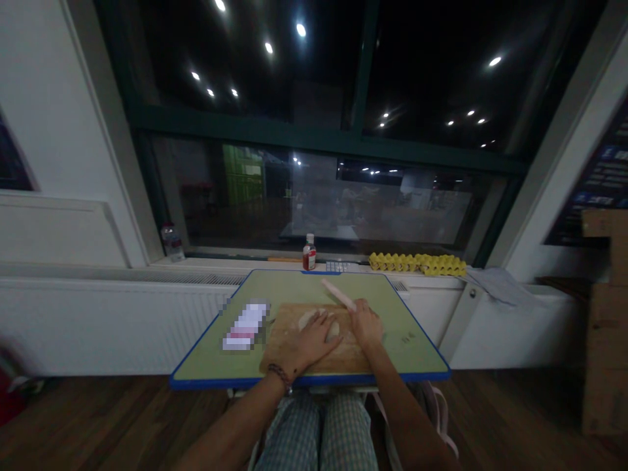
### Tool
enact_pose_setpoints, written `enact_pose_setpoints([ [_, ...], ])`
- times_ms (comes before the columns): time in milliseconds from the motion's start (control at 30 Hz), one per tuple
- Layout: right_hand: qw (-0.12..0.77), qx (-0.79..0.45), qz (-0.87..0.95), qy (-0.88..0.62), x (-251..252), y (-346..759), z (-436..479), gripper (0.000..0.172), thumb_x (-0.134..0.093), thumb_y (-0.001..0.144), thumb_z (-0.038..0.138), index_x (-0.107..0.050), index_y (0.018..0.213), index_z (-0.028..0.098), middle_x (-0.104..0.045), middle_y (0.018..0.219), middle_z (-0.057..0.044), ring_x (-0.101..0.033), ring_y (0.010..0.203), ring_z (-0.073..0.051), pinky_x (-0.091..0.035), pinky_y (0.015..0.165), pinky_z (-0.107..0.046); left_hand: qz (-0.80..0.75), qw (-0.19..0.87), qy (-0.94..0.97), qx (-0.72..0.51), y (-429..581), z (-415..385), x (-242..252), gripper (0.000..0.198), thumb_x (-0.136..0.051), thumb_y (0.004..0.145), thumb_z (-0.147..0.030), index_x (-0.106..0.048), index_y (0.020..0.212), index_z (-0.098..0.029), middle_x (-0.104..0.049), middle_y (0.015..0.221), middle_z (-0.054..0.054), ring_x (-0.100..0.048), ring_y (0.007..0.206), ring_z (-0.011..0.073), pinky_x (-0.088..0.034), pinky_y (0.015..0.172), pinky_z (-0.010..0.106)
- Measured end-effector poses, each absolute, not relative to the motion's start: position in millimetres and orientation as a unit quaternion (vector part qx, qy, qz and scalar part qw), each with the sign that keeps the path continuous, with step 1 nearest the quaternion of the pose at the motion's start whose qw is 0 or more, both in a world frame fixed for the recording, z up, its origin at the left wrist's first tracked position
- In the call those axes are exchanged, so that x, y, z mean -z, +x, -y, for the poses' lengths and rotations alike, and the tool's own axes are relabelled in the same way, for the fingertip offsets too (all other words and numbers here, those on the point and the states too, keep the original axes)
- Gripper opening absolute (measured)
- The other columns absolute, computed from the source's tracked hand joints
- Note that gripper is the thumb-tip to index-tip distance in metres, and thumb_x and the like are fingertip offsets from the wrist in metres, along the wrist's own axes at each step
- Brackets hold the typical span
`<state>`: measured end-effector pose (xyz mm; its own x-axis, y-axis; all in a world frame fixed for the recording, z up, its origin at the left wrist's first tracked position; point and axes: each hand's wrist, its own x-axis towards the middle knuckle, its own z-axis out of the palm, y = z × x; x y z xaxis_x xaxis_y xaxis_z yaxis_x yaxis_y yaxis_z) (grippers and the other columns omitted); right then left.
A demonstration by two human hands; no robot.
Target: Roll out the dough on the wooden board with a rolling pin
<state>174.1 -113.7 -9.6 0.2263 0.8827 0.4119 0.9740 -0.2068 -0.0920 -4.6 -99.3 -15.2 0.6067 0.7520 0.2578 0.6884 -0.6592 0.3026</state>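
A wooden board (287, 340) lies on a small green table with a blue rim (417, 340). On the board sits a pale lump of dough (308, 318). My left hand (314, 339) rests flat on the dough with its fingers stretched out. My right hand (366, 324) is closed round the near end of a pale pink rod-like tool (337, 294), which slants up and to the left over the board's far edge. What the tool is I cannot make out for certain.
A blurred white and pink packet (245, 325) lies left of the board. On the window sill stand a small red-labelled bottle (309, 252), a yellow egg tray (417, 263) and a clear bottle (172, 241). Cardboard boxes (606, 320) stack at the right.
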Motion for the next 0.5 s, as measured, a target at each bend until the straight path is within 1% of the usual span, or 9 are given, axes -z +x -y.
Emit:
enact_pose_setpoints([
  [100, 0.163, 0.135, 0.605, -0.767, 6.9, 174.1, 115.7, 0.025, -0.039, 0.102, 0.03, -0.056, 0.116, 0.019, -0.067, 0.11, -0.009, -0.069, 0.09, -0.017, -0.048, 0.07, -0.024, -0.461, 0.069, 0.863, -0.195, 13.8, 100.6, 24.8, 0.067, -0.041, 0.094, -0.054, -0.05, 0.14, -0.007, -0.047, 0.149, 0.02, -0.034, 0.144, 0.0318, -0.029, 0.119, 0.045],
  [200, 0.158, 0.136, 0.608, -0.766, 6.3, 174.3, 116.7, 0.025, -0.039, 0.102, 0.029, -0.057, 0.116, 0.018, -0.067, 0.111, -0.01, -0.069, 0.09, -0.018, -0.049, 0.07, -0.025, -0.473, 0.067, 0.858, -0.188, 18.8, 97.5, 27.1, 0.069, -0.042, 0.094, -0.052, -0.048, 0.14, -0.001, -0.045, 0.15, 0.024, -0.035, 0.144, 0.0322, -0.028, 0.12, 0.043],
  [400, 0.162, 0.143, 0.607, -0.765, 7.1, 173.7, 117.2, 0.028, -0.037, 0.103, 0.03, -0.055, 0.119, 0.017, -0.066, 0.111, -0.01, -0.069, 0.09, -0.018, -0.049, 0.07, -0.026, -0.467, 0.053, 0.864, -0.182, 10.2, 95.8, 25.0, 0.064, -0.041, 0.095, -0.049, -0.049, 0.14, -0.005, -0.046, 0.15, 0.02, -0.038, 0.143, 0.0295, -0.029, 0.119, 0.041],
  [500, 0.164, 0.138, 0.604, -0.768, 7.3, 174.0, 117.5, 0.029, -0.036, 0.103, 0.031, -0.055, 0.119, 0.017, -0.067, 0.109, -0.01, -0.069, 0.089, -0.018, -0.049, 0.069, -0.026, -0.445, 0.05, 0.873, -0.193, 1.5, 98.5, 22.4, 0.061, -0.042, 0.094, -0.05, -0.052, 0.139, -0.011, -0.049, 0.148, 0.016, -0.042, 0.14, 0.0291, -0.03, 0.118, 0.043],
])
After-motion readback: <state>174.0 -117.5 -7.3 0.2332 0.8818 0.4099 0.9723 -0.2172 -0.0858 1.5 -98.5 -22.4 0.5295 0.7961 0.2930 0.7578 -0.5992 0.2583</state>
